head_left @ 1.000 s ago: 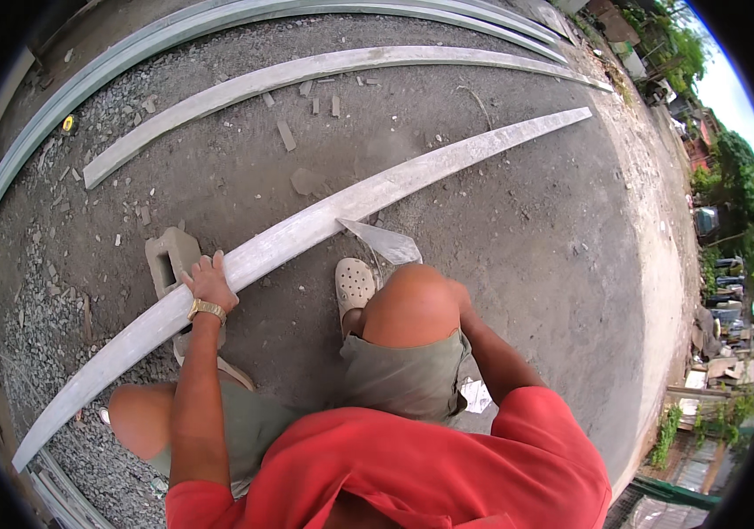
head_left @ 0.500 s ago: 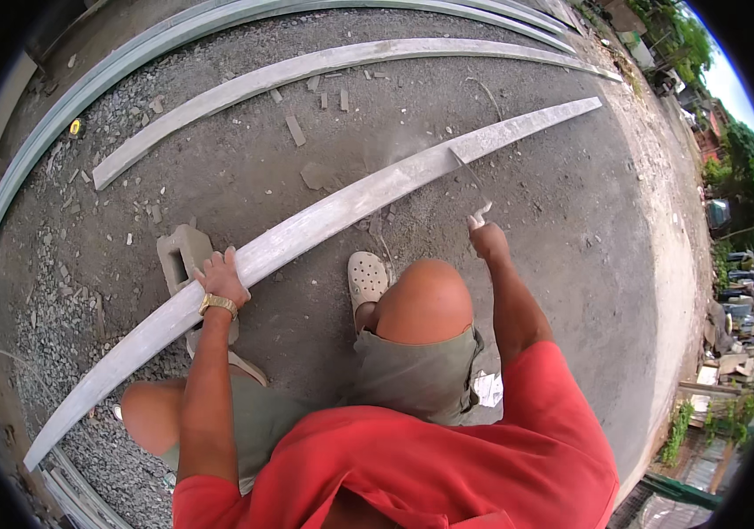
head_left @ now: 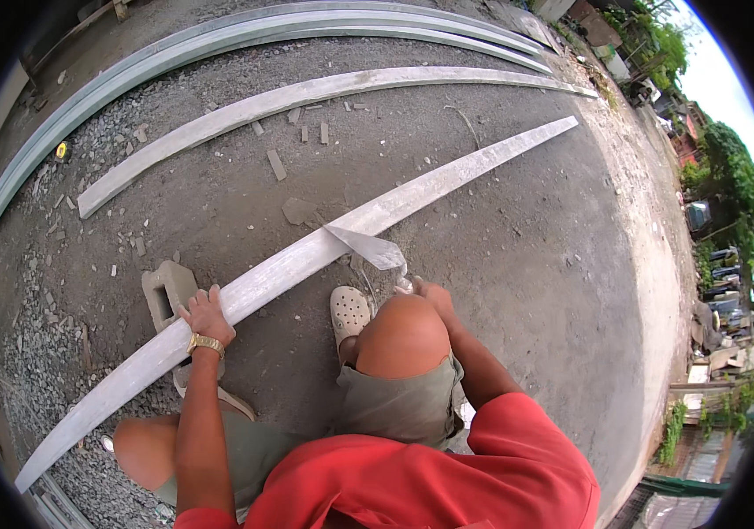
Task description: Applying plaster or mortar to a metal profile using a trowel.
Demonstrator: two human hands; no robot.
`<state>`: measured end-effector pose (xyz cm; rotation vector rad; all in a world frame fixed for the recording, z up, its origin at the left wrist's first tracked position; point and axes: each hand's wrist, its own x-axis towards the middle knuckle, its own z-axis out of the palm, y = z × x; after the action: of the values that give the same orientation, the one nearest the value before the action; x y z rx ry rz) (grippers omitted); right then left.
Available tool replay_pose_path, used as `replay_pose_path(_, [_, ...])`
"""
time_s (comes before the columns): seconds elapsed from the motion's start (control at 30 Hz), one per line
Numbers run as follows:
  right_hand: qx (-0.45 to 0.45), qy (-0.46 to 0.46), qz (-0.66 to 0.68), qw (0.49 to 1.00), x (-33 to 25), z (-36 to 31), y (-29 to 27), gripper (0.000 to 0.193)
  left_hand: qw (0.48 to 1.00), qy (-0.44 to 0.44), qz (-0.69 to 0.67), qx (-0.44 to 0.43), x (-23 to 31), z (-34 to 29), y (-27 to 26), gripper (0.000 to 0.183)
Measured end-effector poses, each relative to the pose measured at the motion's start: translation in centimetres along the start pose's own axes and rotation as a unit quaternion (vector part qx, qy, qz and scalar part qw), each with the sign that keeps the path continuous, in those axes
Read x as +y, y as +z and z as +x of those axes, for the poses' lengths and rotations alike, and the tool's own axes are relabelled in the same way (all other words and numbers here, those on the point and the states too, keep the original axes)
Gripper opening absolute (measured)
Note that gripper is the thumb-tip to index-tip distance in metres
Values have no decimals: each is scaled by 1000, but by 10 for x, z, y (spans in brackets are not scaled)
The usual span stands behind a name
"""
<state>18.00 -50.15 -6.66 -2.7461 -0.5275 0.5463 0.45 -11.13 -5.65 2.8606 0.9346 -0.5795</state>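
A long pale grey beam [head_left: 289, 264], smeared with whitish residue, slants across the ground before me from lower left to upper right. My left hand [head_left: 207, 317], with a gold watch at the wrist, grips it left of my knees, the fingers reaching over its far edge. Lower down, beside my raised knee, my right hand [head_left: 425, 295] is closed around the handle of a trowel [head_left: 368, 247]. The trowel's triangular, grey-smeared blade points left, its tip at the beam's near edge. My knee partly hides that hand.
A hollow concrete block [head_left: 170, 291] stands beside the beam near my left hand. Beyond lie a second beam [head_left: 262, 110] and several stacked beams [head_left: 218, 40]. A yellow tape measure [head_left: 61, 151] and broken pieces [head_left: 276, 165] lie on the gravelly ground.
My right hand has drawn the trowel left and toward me along the beam. Its blade, seen edge-on before, now shows its flat face. My left hand keeps its hold.
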Motion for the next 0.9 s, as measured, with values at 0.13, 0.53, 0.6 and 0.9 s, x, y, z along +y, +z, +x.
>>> replay_pose_path(0.13, [45, 125, -20, 991, 10, 22, -26, 56, 1000, 6, -8, 19, 2, 2, 3, 84])
replay_pose_path(0.53, [67, 214, -17, 974, 53, 56, -61, 59, 1000, 1, 12, 19, 0, 0, 9, 91])
replay_pose_path(0.6, [83, 224, -19, 971, 63, 63, -69, 61, 999, 4, 17, 30, 3, 2, 7, 91])
replay_pose_path(0.9, [60, 120, 467, 874, 9, 31, -45, 30, 1000, -3, 9, 16, 6, 0, -2, 93])
